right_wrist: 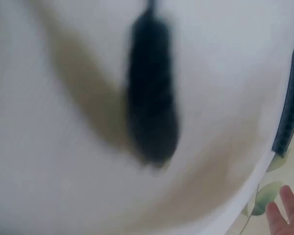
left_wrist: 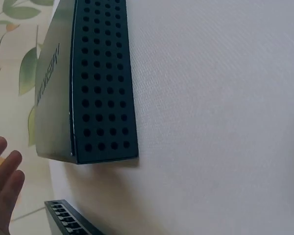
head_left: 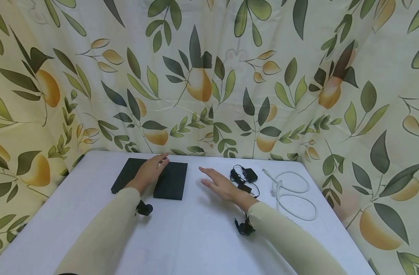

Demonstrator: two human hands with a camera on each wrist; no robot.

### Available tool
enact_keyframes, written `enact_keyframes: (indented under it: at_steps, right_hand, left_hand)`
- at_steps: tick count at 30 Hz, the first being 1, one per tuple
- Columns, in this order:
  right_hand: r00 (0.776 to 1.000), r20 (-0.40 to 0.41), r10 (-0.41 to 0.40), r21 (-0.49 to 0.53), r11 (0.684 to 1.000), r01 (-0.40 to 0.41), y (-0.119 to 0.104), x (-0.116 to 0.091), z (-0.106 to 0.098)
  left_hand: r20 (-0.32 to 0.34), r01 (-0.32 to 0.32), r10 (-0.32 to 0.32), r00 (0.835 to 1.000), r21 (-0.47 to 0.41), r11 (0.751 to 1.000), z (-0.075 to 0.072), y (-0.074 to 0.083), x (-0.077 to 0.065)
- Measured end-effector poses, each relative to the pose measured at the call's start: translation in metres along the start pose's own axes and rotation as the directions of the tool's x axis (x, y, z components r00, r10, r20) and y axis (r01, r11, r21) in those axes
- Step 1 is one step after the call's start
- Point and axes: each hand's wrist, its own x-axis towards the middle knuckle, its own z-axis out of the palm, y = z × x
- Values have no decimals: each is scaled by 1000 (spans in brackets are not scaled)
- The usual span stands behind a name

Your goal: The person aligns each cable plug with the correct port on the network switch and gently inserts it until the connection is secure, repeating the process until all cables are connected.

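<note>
My left hand [head_left: 149,172], fingers extended, is over two flat black boxes, overlapping the left box [head_left: 125,176] and an edge of the right box [head_left: 171,183]. In the left wrist view, one dark metal box [left_wrist: 103,93] shows rows of round vent holes along its side and lettering on top. Below it is part of a network switch [left_wrist: 68,218] with a row of ports. My right hand [head_left: 223,186] is held over the table with straight fingers, between the right box and a black power adapter [head_left: 249,175]. Neither hand holds anything.
A white cable [head_left: 299,194] lies loosely coiled at the right of the white-covered table [head_left: 195,236]. Black cord [head_left: 235,175] is bundled by the adapter. A patterned curtain [head_left: 226,114] surrounds the table. A blurred dark elongated object [right_wrist: 152,93] fills the middle of the right wrist view.
</note>
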Motion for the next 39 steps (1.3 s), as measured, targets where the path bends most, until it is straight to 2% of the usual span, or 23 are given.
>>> enact_keyframes:
  at_steps: [7, 14, 18, 22, 27, 35, 39]
  right_hand:
    - [999, -28, 43, 150, 988, -38, -16, 4, 12]
    - [998, -57, 29, 221, 975, -15, -25, 9, 29]
    - [997, -62, 46, 288, 957, -26, -31, 12, 38]
    - [995, -86, 45, 357, 934, -12, -37, 15, 45]
    - [993, -94, 65, 384, 923, -24, -43, 18, 53]
    - [988, -91, 126, 519, 852, -61, -47, 22, 63]
    - [986, -77, 148, 531, 843, -85, -47, 23, 67]
  left_hand:
    - [-117, 61, -69, 991, -68, 996, -3, -3, -5]
    - [-164, 88, -94, 982, -40, 995, 0, -9, -5]
    - [-154, 107, -112, 982, -41, 993, 3, -12, -5]
    - [-136, 152, -163, 977, -85, 985, 5, -13, -5]
    - [-111, 209, -220, 969, -107, 972, 5, -17, -4]
    - [-95, 236, -249, 964, -131, 963, 3, -15, -3]
    - [-75, 242, -257, 963, -167, 956, 4, -16, -4]
